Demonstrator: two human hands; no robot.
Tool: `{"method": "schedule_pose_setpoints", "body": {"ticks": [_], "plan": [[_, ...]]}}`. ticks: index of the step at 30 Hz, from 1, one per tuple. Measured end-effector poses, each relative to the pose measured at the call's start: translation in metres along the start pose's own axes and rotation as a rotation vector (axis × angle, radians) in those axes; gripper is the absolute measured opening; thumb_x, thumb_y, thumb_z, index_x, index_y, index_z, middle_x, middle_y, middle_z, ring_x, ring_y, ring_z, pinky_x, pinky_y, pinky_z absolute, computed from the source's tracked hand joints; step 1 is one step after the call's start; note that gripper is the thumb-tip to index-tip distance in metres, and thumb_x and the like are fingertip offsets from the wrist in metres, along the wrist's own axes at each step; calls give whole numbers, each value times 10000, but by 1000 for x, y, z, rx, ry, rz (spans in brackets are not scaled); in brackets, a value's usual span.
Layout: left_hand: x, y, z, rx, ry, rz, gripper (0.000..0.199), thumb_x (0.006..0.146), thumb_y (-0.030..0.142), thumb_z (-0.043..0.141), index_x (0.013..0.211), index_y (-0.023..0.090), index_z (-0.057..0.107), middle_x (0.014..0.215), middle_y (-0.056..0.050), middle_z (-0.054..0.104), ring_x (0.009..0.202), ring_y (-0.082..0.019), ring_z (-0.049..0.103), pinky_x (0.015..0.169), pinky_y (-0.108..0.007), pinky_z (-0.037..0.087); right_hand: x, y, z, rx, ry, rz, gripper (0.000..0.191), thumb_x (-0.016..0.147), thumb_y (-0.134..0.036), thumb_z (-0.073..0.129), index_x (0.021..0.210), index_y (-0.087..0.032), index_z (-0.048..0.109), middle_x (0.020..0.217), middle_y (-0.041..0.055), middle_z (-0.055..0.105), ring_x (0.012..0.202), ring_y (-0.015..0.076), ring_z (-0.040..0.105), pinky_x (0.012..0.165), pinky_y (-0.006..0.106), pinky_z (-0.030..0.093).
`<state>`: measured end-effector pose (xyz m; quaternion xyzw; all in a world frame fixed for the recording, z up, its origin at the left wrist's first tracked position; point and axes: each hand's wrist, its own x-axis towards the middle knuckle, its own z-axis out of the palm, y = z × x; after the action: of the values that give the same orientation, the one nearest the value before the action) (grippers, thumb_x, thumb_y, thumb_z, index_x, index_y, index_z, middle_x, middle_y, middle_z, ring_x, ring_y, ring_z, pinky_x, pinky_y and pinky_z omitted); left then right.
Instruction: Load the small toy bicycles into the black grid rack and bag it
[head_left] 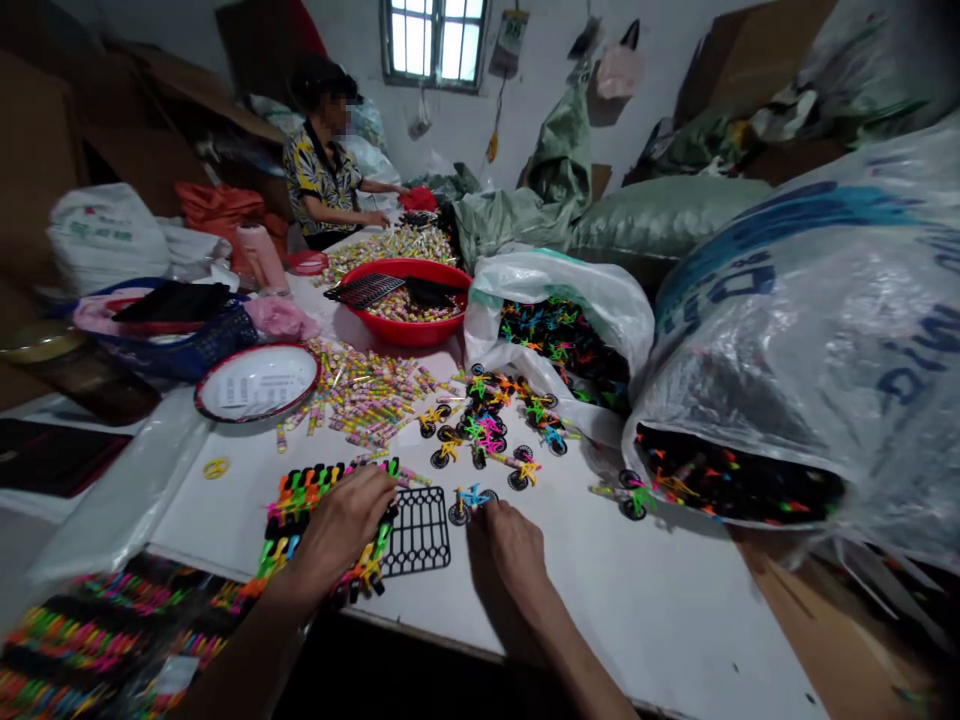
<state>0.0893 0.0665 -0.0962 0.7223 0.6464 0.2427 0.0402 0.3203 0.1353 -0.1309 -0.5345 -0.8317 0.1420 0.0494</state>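
My right hand (516,545) pinches a small blue toy bicycle (471,500) with black wheels, just above the white table. My left hand (351,515) rests over a black plastic grid rack (421,530), fingers curled and closed at the edge of its filled part. What those fingertips grip is hidden. Rows of toy bicycles (294,492) in orange, green, yellow and blue stand packed in the rack's left part, while bare slots show on its right. Beyond my hands lies a loose heap of toy bicycles (484,425).
Candy-like wrapped tubes (367,395) lie behind the rack, beside a white enamel basin (259,380). Farther back stands a red tub (405,330). Open sacks of bicycles (562,340) and a large bag (810,350) line the right. A co-worker (326,170) sits at the far end.
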Motion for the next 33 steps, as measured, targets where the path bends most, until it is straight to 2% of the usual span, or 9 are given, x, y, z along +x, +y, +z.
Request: {"method": "schedule_pose_setpoints", "body": {"ticks": [4,8,12,16,19,23,27,29,33], "plan": [[9,14,-11,106,16,-39,208,924,179,391,897,143,594,899,-62,576,866,-178,550,797,-320,445,1,-21,-6,564,-14,29,130,798,-313,486,762,-192,518,642,2,559,578,150,523,524,234,359],[-6,30,-22,139,107,-10,197,913,171,415,1020,148,579,984,-73,597,929,-185,555,846,-333,439,-10,-54,16,1024,28,-82,184,754,-335,520,838,-171,531,745,18,590,654,148,548,594,235,438],[-36,30,-31,130,175,68,176,901,164,429,976,162,588,908,-45,644,874,-177,588,805,-312,453,-17,-68,40,1072,27,-4,217,783,-354,517,803,-148,584,773,56,642,700,175,587,645,262,459],[-52,21,-40,52,267,-42,126,877,185,491,945,168,595,884,-32,650,857,-155,601,800,-273,463,-15,-65,39,1061,79,-43,227,762,-351,547,827,-151,632,848,69,671,765,198,612,715,289,466],[-59,23,-39,71,247,-76,104,870,206,510,927,180,594,889,-31,650,863,-166,598,797,-294,459,-16,-63,36,1046,57,-45,221,757,-353,562,818,-159,648,822,65,673,751,199,608,718,304,465],[-69,28,-26,151,152,-69,117,877,225,500,943,198,592,918,-33,653,884,-202,589,771,-341,450,-13,-43,27,1203,70,73,306,702,-423,640,833,-147,640,813,71,660,730,194,593,698,306,470],[-68,26,-22,77,189,-65,124,870,194,507,964,181,586,913,-44,642,884,-193,579,781,-340,455,-9,-15,8,1382,141,234,469,747,-505,587,1026,-128,588,779,47,624,636,150,559,626,284,466],[-65,24,-23,19,215,-55,118,870,170,503,954,171,588,890,-44,638,864,-180,577,769,-322,459,-13,-17,6,1397,67,214,453,738,-471,610,1038,-134,584,745,26,605,606,135,534,591,264,449],[-65,25,-25,23,198,-49,136,877,155,486,959,171,593,893,-41,639,868,-176,571,779,-321,451,-28,-55,19,1214,-173,-46,220,723,-314,630,877,-157,621,658,-21,543,588,111,483,560,224,394]]}}
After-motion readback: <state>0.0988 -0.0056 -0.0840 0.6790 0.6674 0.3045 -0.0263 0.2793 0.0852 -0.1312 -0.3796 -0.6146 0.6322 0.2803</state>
